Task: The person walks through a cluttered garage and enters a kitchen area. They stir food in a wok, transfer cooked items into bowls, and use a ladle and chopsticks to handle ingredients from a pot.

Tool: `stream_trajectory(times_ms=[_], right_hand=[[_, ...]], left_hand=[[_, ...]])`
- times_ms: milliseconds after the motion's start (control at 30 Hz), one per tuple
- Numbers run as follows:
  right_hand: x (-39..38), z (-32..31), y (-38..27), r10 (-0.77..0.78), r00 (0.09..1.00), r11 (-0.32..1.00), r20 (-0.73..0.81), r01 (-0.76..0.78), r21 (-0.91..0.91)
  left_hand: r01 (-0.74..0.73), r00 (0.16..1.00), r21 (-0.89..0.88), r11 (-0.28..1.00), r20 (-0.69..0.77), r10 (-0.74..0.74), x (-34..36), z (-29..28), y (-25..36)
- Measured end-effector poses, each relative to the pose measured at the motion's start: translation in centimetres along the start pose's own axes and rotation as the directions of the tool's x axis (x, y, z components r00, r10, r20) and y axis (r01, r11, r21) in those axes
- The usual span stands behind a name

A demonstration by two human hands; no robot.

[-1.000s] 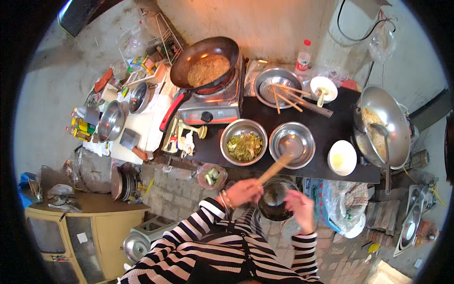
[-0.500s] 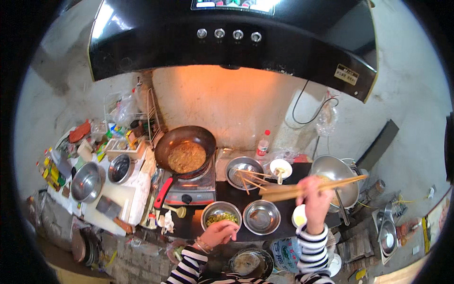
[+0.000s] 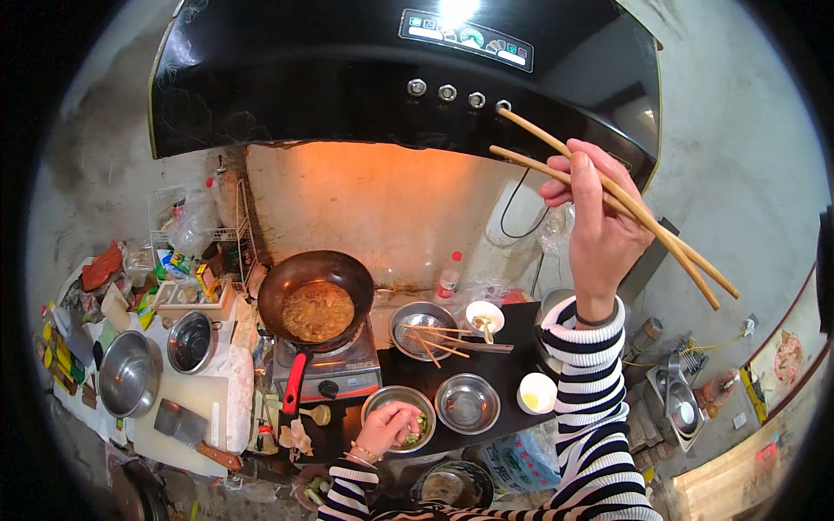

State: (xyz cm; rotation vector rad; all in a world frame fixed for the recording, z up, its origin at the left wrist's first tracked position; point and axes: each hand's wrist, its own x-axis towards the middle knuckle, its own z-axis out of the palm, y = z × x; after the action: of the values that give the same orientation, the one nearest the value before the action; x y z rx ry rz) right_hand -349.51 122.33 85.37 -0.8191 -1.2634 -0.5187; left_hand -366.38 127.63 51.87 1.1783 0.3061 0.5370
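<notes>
The range hood (image 3: pixel 347 108) spans the upper work area; its lower edge sits above the wok (image 3: pixel 282 285) on the stove (image 3: pixel 352 384). Between hood and counter (image 3: pixel 514 363), the wall (image 3: pixel 417 221) bounds the space at the back. The counter's front edge runs just below two steel bowls, the bowl of greens (image 3: pixel 419 397) and the right-hand bowl (image 3: pixel 469 404).

The right hand (image 3: pixel 604 226) is raised well above the counter, beside the hood's lower right corner. Thumb and fingers pinch two wooden chopsticks (image 3: pixel 643 217), tips parted and directed left. One tip overlaps the rightmost knob; contact cannot be determined. The left hand (image 3: pixel 388 428) is at the bowl of greens, fingers loosely curled; whether they grip anything cannot be determined.
</notes>
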Motion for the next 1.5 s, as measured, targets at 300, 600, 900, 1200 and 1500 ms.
stream_trajectory(times_ms=[300,600,900,1200,1500], right_hand=[[0.8,1.0,0.7,0.045,0.998,0.998,0.034,-0.043,-0.054],[1.4,0.5,0.6,-0.034,0.994,0.950,0.100,0.063,-0.305],[-18.3,-3.2,-1.9,0.751,0.455,0.622,0.478,-0.730,-0.283],[-40.8,0.7,-1.7,0.608,-0.380,-0.434,0.698,-0.894,-0.108],[-48.3,-13.9,-0.6,0.793,-0.474,-0.351,0.384,-0.869,-0.348]], left_hand=[[0.005,0.999,-0.044,0.999,0.042,-0.003,-0.7,-1.4,-0.3],[-0.012,0.997,-0.033,0.999,0.078,0.015,-1.5,-1.0,0.0],[0.087,0.995,-0.146,0.985,-0.037,-0.093,-6.6,-3.3,-3.0],[0.417,0.878,-0.412,0.810,-0.048,-0.476,-15.2,-4.8,-7.6],[0.309,0.566,-0.247,0.918,-0.728,-0.386,-21.7,-9.8,-9.1]])
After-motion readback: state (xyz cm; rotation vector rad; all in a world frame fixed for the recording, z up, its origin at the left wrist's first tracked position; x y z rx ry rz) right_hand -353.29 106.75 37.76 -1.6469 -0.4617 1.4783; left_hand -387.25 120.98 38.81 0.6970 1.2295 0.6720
